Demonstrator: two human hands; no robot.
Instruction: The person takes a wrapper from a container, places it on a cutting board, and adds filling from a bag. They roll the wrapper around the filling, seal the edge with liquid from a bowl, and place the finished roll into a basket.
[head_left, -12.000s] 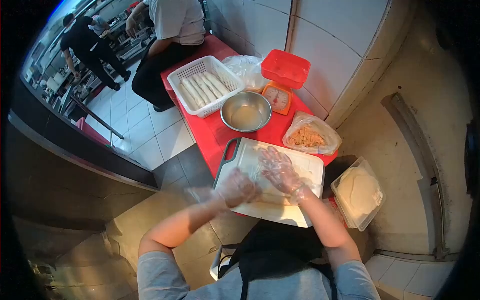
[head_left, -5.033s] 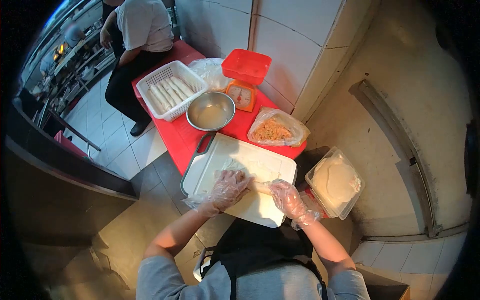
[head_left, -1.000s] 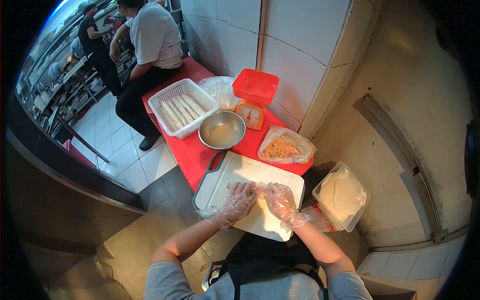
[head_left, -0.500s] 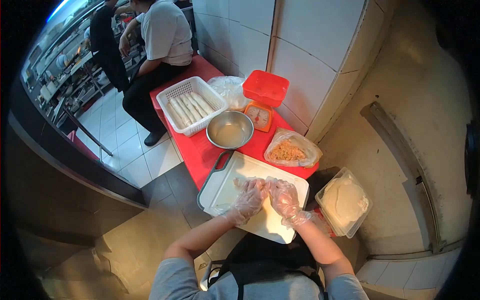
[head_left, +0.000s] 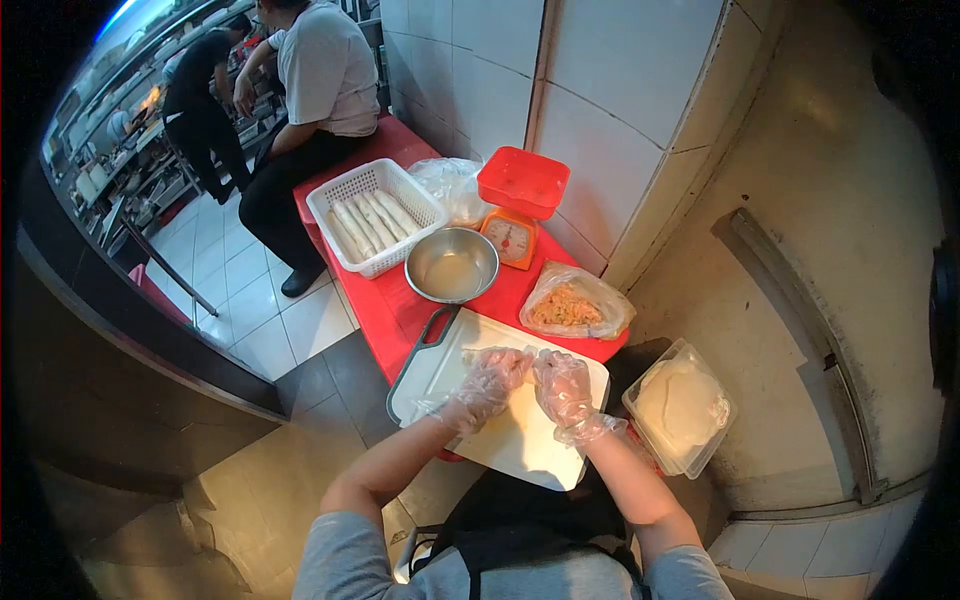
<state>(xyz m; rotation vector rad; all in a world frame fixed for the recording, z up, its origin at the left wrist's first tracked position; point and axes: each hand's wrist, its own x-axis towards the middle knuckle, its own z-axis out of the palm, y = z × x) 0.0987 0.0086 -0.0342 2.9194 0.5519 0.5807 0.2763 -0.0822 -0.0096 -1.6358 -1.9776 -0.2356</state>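
Observation:
Both my hands wear clear plastic gloves and are close together over the far half of a white cutting board (head_left: 522, 440) with a dark grey handle. My left hand (head_left: 488, 384) is closed, its fingers curled inward. Beside it, my right hand (head_left: 564, 386) is closed too, with fingertips bent down. Whatever they pinch is hidden beneath the fingers. Just beyond the board are a steel bowl (head_left: 452, 272) with cloudy liquid and an open plastic bag of orange chopped filling (head_left: 566, 306).
A white basket (head_left: 398, 260) holds several pale rolls (head_left: 372, 222) on the red table (head_left: 372, 318). An orange scale (head_left: 509, 240) carries a red tray (head_left: 524, 182). Right of the board, a clear tub holds round pale wrappers (head_left: 684, 402). A seated person (head_left: 328, 75) is at the table's far end.
The view has shifted slightly. My hands stay together over the board with small finger movements. In the background, a dark-clad person has leaned over the counter.

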